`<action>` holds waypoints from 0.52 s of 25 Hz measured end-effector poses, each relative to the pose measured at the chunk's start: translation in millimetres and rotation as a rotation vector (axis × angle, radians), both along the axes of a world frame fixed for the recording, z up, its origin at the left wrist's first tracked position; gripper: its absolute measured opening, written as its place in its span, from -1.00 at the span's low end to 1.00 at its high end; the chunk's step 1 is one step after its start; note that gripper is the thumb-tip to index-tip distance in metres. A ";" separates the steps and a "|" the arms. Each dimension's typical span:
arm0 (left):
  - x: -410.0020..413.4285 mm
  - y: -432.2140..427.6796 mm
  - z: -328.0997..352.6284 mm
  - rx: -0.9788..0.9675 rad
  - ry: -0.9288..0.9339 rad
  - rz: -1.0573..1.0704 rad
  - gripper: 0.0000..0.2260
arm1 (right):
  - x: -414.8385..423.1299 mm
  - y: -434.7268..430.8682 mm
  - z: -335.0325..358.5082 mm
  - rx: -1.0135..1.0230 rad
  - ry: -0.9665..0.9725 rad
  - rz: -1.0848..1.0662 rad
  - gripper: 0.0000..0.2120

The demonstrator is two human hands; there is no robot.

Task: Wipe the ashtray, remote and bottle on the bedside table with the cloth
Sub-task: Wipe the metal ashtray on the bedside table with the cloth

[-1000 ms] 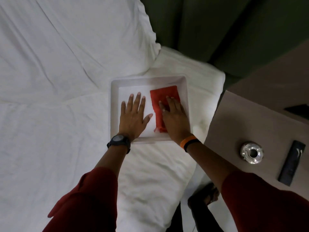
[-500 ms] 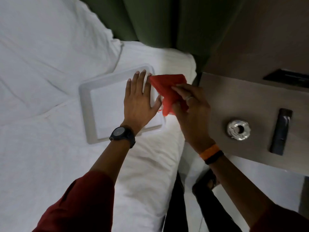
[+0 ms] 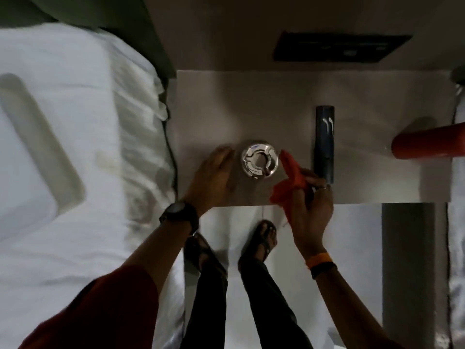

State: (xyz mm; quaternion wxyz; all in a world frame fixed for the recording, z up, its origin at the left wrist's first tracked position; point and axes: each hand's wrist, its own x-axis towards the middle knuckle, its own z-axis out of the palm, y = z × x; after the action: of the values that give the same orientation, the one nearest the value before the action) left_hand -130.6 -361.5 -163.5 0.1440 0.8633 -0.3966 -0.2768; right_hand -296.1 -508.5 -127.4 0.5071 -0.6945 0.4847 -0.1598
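Note:
A shiny round metal ashtray (image 3: pixel 260 161) sits near the front of the beige bedside table (image 3: pixel 251 102). Just left of it my left hand (image 3: pixel 214 177) hovers with fingers apart, holding nothing. My right hand (image 3: pixel 310 205) grips the red cloth (image 3: pixel 289 180), whose upper corner hangs close to the ashtray's right side. To the right of the cloth a dark remote (image 3: pixel 324 143) lies lengthwise. At the table's right edge stands a red bottle (image 3: pixel 425 144), partly cut off by the frame.
The bed with white sheets (image 3: pixel 88 222) fills the left side, and a white tray (image 3: pixel 32 157) lies on it. A dark switch panel (image 3: pixel 339 47) is on the wall behind the table. My feet in sandals (image 3: pixel 264 238) stand on the pale floor below.
I have turned from the bed to the bedside table. My right hand lifted the red cloth out of the tray and carried it over to the ashtray; my left hand left the tray.

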 end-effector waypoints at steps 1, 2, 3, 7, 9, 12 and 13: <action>2.4 -11.1 -14.4 0.001 0.076 0.007 -0.19 | 1.9 -3.9 -16.3 0.027 -0.053 0.044 -0.72; 5.4 -22.6 -27.7 -0.008 0.150 0.026 -0.17 | 5.5 -5.9 -32.6 0.001 -0.047 0.168 -0.68; 6.9 -32.7 -37.0 -0.034 0.202 0.058 -0.23 | 11.3 -6.3 -47.0 -0.077 0.025 0.354 -0.60; 7.9 -54.6 -66.5 -0.226 0.162 0.198 -0.44 | 38.2 -3.0 -94.8 -0.370 0.344 0.802 -0.24; 7.6 -58.2 -75.9 -0.227 0.069 0.196 -0.41 | 46.5 -3.8 -105.5 -0.401 0.326 0.760 -0.28; 11.2 -59.0 -81.9 -0.180 0.024 0.134 -0.37 | 30.2 6.0 -108.1 -0.346 0.174 0.671 -0.42; 9.4 -57.4 -80.5 -0.208 0.056 0.135 -0.40 | 19.7 10.1 -106.6 -0.302 0.140 0.652 -0.46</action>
State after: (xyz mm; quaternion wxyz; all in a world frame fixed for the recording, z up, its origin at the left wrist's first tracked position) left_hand -121.1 -418.8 -243.9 0.2620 0.8605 -0.3599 -0.2478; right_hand -276.4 -498.4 -234.1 0.3886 -0.8889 0.2423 -0.0118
